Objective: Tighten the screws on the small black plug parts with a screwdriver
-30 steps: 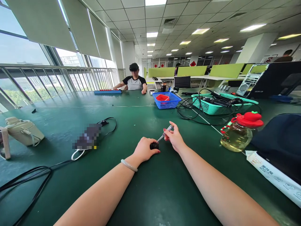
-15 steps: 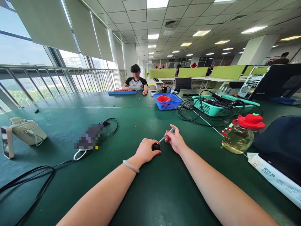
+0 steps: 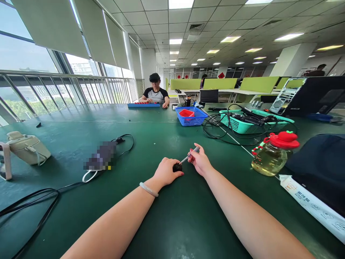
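My left hand [image 3: 167,172], with a pale bangle [image 3: 148,189] at the wrist, is closed around a small black round object [image 3: 177,167] on the green table [image 3: 172,216]. Its exact kind is too small to tell. In the fingers of my right hand [image 3: 201,162] is a slim screwdriver [image 3: 185,159], slanting down to the left. The tip meets the top of the black object. Part of the screwdriver's handle is hidden behind my right fingers.
Ahead stand a blue basket [image 3: 198,120] holding a red tray [image 3: 186,113] and a teal basket [image 3: 234,125] of black cables. A red-lidded bottle [image 3: 271,160] is on the right, a dark pixelated device [image 3: 101,156] on the left. Across the table sits a person [image 3: 156,94].
My view has shifted slightly, so the scene sits a little differently. Both hands keep nearly the same pose, with the screwdriver still at the black object.
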`<action>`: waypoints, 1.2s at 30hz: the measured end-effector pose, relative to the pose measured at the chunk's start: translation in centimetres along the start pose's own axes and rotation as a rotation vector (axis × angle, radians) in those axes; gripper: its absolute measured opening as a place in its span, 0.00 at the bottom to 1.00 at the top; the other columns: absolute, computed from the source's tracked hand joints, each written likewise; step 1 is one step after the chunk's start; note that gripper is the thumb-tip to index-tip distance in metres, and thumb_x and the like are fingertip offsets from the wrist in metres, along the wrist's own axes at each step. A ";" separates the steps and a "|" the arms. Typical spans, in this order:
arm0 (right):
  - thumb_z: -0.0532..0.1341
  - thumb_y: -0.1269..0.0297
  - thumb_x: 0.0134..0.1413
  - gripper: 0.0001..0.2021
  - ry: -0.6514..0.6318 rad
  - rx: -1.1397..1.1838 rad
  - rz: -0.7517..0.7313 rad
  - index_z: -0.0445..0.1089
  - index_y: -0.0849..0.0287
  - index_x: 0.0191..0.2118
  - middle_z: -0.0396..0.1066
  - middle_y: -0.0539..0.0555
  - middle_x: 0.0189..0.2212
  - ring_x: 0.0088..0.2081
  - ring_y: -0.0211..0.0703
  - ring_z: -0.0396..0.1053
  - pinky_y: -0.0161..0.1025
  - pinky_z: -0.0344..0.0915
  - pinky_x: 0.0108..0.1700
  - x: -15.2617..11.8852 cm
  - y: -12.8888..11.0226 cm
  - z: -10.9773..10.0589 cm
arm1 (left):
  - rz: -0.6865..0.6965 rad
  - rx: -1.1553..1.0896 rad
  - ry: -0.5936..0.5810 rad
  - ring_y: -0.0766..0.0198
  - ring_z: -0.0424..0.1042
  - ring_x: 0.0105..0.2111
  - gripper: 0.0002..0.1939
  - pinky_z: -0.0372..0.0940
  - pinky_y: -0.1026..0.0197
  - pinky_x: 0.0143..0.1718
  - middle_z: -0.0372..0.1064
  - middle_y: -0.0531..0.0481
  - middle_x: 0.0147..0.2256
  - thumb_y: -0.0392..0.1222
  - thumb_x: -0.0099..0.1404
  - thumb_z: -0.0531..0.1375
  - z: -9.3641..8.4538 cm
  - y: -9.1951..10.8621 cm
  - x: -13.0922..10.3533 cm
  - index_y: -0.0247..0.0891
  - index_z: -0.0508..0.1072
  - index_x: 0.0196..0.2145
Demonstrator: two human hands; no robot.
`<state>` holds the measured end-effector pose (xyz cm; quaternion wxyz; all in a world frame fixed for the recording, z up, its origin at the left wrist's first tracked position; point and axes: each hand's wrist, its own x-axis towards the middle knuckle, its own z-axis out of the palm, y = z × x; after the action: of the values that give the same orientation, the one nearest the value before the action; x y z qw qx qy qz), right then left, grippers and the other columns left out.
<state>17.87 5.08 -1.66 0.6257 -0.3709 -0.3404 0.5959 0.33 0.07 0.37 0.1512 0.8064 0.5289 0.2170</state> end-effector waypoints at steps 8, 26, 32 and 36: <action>0.72 0.65 0.38 0.31 -0.007 0.037 0.020 0.59 0.48 0.49 0.67 0.41 0.22 0.20 0.33 0.62 0.33 0.63 0.24 0.2 0.1 0.0 | 0.021 0.002 0.020 0.53 0.68 0.46 0.21 0.63 0.53 0.50 0.76 0.50 0.43 0.50 0.56 0.66 0.3 -0.4 0.1 0.43 0.76 0.47; 0.67 0.72 0.43 0.25 0.049 0.095 0.095 0.61 0.50 0.48 0.67 0.43 0.22 0.19 0.34 0.62 0.33 0.63 0.23 0.1 -0.3 0.1 | 0.015 0.017 0.015 0.52 0.67 0.45 0.21 0.63 0.52 0.49 0.76 0.49 0.40 0.51 0.55 0.66 0.2 -0.3 0.0 0.43 0.76 0.46; 0.66 0.72 0.45 0.23 0.051 0.095 0.120 0.62 0.50 0.47 0.67 0.44 0.22 0.19 0.34 0.62 0.33 0.63 0.22 0.1 -0.4 0.1 | 0.023 0.015 0.023 0.52 0.68 0.45 0.22 0.63 0.53 0.48 0.76 0.49 0.40 0.51 0.55 0.67 0.4 -0.6 0.1 0.44 0.76 0.47; 0.66 0.72 0.44 0.22 0.012 0.082 0.139 0.62 0.51 0.47 0.67 0.44 0.22 0.19 0.33 0.61 0.32 0.62 0.22 0.0 -0.5 0.1 | 0.022 0.019 0.027 0.52 0.68 0.45 0.23 0.63 0.53 0.49 0.76 0.50 0.40 0.52 0.54 0.67 0.4 -0.6 0.1 0.44 0.75 0.47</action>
<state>18.03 5.10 -1.16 0.5995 -0.3712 -0.2854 0.6492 0.10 0.41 -0.28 0.1338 0.8106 0.5240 0.2244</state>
